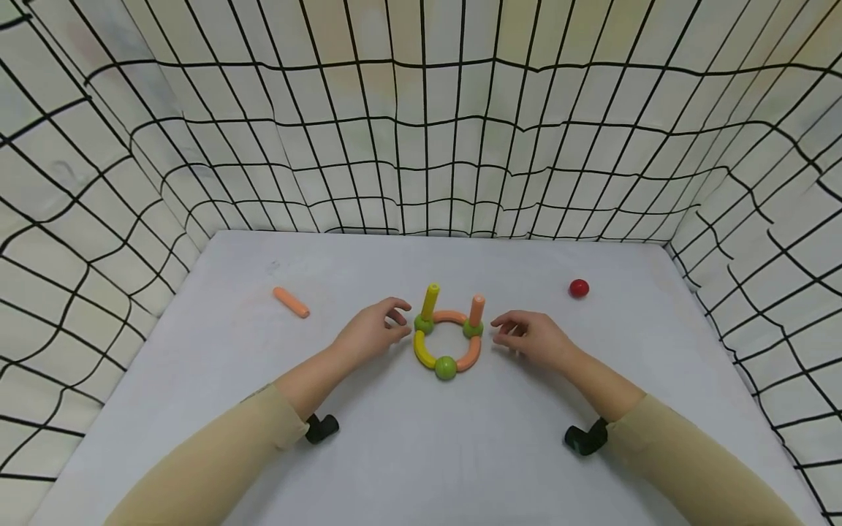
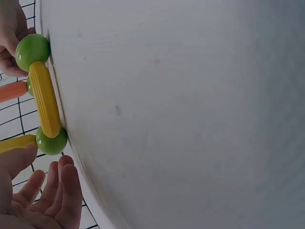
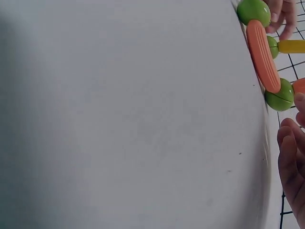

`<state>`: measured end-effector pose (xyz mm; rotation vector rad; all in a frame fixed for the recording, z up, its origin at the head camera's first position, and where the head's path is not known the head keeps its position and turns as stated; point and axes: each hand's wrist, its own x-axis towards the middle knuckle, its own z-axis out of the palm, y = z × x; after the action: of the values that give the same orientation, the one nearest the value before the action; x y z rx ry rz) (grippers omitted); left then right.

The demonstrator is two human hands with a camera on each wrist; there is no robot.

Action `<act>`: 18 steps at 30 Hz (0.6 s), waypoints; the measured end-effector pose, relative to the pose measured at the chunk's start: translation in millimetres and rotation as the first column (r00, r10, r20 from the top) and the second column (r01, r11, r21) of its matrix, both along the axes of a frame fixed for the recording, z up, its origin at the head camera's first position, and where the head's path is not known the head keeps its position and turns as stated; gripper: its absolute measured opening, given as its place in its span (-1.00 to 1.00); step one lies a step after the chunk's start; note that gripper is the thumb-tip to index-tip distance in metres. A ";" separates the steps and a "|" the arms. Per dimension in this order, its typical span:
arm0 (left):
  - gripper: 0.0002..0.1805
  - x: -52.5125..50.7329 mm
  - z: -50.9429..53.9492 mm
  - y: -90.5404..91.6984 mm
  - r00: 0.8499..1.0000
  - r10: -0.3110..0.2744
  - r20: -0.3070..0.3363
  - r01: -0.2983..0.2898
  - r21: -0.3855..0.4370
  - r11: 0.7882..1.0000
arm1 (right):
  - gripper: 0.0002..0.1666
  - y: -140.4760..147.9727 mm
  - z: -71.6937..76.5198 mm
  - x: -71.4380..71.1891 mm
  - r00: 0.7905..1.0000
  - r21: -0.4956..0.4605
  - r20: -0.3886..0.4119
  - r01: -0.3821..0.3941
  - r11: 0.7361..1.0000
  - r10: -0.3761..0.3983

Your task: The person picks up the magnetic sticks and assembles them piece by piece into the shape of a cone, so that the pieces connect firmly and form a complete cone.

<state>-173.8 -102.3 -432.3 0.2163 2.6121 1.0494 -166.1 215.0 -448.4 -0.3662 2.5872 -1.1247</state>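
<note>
A ring of curved rods joined by green balls lies flat on the white table in the head view. Its left side is a curved yellow rod (image 1: 423, 351); the right side is a curved orange rod (image 1: 470, 355), and another orange one closes the back. The front green ball (image 1: 446, 368) bears no upright. From the two rear balls rise a straight yellow rod (image 1: 430, 302) and a straight orange rod (image 1: 476, 310). Just left of the ring is my left hand (image 1: 371, 327), fingers loosely bent, holding nothing. My right hand (image 1: 534, 337) hovers right of it, likewise holding nothing.
A loose orange rod (image 1: 291, 302) lies at the back left of the table, and a red ball (image 1: 579, 288) at the back right. Black netting (image 1: 427, 146) over white walls surrounds the table (image 1: 447, 453) at the back and both sides.
</note>
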 end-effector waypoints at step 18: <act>-0.67 -15.4 -4.5 6.7 0.997 -0.036 0.074 0.036 0.000 0.999 | -0.64 -16.1 -5.2 -24.2 0.996 0.021 0.085 -0.004 1.000 0.002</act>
<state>-189.2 -95.6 -436.8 0.2185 2.5333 1.0243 -190.3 198.9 -453.6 -0.3100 2.5220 -1.0868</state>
